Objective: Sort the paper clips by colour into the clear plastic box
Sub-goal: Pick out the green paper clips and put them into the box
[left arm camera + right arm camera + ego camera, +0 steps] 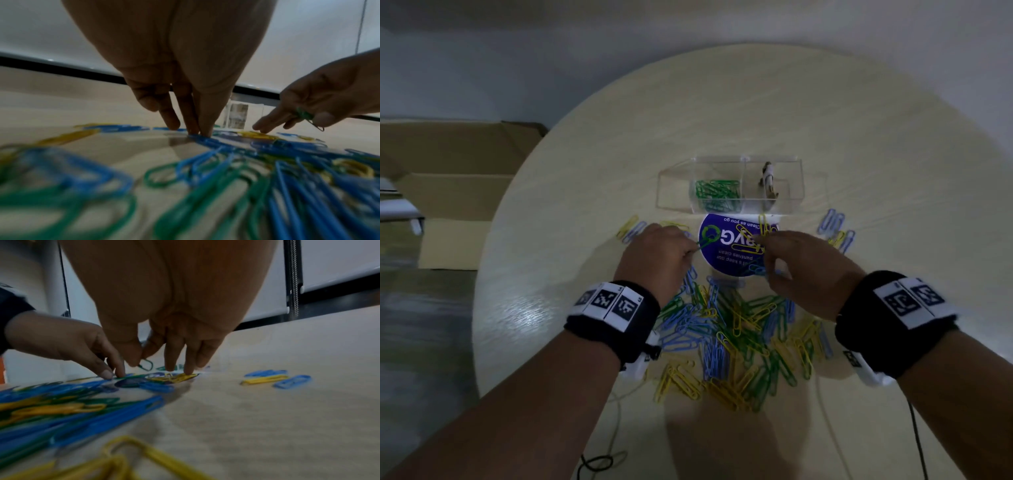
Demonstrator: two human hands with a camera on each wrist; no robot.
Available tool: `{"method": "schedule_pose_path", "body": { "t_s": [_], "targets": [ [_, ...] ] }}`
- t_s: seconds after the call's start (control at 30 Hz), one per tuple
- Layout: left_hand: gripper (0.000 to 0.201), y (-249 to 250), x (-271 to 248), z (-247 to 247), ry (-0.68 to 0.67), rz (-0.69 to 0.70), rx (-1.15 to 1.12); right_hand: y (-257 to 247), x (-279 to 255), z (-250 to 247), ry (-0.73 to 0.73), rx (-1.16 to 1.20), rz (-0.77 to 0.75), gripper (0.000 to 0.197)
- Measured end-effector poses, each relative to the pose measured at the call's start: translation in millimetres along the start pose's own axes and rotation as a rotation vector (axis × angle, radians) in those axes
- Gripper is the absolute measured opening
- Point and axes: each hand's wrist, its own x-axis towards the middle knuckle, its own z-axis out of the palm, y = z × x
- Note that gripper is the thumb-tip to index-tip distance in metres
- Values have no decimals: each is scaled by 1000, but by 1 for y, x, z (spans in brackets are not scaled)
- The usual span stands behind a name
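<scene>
Open tabletop [756, 102] beyond clear plastic box [746, 158], paper clips [726, 335] heaped thick near the front edge

Blurred foreground paper clips [82, 186]
</scene>
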Motion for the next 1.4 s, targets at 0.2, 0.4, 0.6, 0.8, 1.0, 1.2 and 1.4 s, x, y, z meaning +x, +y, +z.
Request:
{"method": "schedule_pose_path", "body": {
  "t_s": [0.2, 0.4, 0.6, 0.8, 1.0, 1.2, 1.4],
  "targets": [
    [10, 1, 3, -3, -65, -122, -69, 19, -4, -1, 147, 1, 147, 13],
    [17, 6, 15, -9, -149, -352, -241, -5, 8, -4, 222, 20, 97, 6],
    [11, 19, 10, -12, -152, -168, -154, -9, 19, -5, 10, 28, 230, 22],
    [8, 51, -45, 7, -160, 329, -204, -12, 29, -10, -72, -9, 284, 16],
    [13, 25, -61, 9, -140, 194, -269, -8, 30, -5, -46, -57, 374, 22],
    [8, 26, -56, -2, -81, -2, -356, -5, 20, -4, 9, -4, 476, 24],
    [9, 23, -59, 8, -151, 81, -224, -5, -15, -10, 224, 195, 422, 21]
  ]
}}
